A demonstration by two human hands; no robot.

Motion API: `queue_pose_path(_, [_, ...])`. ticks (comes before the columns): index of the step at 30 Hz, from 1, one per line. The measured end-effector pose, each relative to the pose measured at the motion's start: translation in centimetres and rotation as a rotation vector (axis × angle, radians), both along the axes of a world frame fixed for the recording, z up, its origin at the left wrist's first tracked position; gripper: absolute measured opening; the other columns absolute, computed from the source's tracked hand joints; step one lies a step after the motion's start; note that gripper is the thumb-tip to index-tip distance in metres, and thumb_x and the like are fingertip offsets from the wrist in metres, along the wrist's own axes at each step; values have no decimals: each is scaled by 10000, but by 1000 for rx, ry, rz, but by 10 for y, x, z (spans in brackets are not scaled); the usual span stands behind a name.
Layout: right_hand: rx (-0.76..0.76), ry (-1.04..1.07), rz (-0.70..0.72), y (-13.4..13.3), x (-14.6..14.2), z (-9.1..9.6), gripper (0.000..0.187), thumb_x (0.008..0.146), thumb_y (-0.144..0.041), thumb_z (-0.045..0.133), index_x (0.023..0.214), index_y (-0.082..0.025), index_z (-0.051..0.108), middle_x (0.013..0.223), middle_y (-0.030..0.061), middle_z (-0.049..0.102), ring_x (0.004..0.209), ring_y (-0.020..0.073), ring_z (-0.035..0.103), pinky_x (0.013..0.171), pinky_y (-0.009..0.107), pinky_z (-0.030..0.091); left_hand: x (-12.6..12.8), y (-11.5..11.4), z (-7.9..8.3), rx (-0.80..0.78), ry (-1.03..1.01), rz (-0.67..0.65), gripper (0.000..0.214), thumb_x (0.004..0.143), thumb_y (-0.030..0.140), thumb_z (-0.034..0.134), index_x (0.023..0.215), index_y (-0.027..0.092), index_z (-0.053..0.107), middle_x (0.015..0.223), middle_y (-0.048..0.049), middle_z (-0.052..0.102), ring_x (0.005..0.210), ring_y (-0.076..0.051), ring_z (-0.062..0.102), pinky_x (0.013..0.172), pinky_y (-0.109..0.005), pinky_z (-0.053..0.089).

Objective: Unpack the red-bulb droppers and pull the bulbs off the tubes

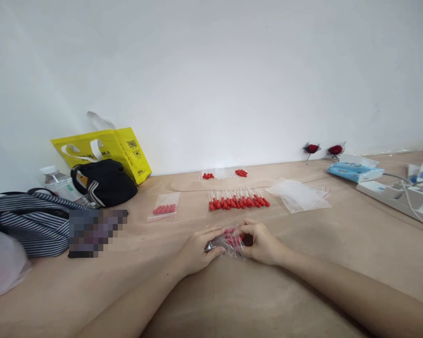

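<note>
Far left of the row of red-headed sticks (pixel 238 203), a yellow tote bag (pixel 130 159) stands apart, seemingly kept out of the way. Just left of the row, a zip bag (pixel 169 198) lies flat, its red heads lined up, probably for tidiness. In front of the row, the left hand (pixel 201 249) closes on one side of a clear plastic bag (pixel 234 240) with red contents, and the right hand (pixel 264 241) clamps the other, likely to steady the slippery film. Right of the row lie piled translucent bags (pixel 299 195), apparently for easy reach.
</note>
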State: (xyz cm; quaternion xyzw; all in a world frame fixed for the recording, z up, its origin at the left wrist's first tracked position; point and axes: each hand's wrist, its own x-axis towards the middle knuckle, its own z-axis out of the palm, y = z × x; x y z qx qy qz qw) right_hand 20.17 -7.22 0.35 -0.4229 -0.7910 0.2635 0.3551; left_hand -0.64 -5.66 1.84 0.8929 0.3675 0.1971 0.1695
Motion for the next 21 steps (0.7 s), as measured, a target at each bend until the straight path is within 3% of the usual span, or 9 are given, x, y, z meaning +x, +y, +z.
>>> queue_pose_path(9, [-79, 51, 142, 13, 23, 1, 119, 604, -207, 655, 699, -156, 604, 759, 4, 572, 671, 111, 523, 604, 225, 414, 0, 1, -2, -9, -3, 44, 424, 743, 336, 580, 1142, 200, 540, 1168, -63, 567, 1108, -214, 499, 953, -395, 388])
queue_pose_path(15, [-37, -21, 170, 10, 27, 4, 212, 651, -228, 637, 849, -162, 600, 833, 20, 594, 706, 126, 542, 634, 237, 428, -1, 1, -1, -28, -4, 42, 437, 746, 351, 573, 1153, 197, 532, 1177, -64, 561, 1113, -216, 493, 952, -390, 386])
queue_pose_path(21, [-47, -63, 179, 11, 30, 7, 127, 652, -146, 593, 778, -157, 603, 706, -10, 586, 610, 98, 511, 562, 210, 403, -2, 1, 1, -72, -3, 51, 448, 745, 366, 570, 1164, 213, 525, 1202, -46, 542, 1118, -208, 488, 957, -355, 383])
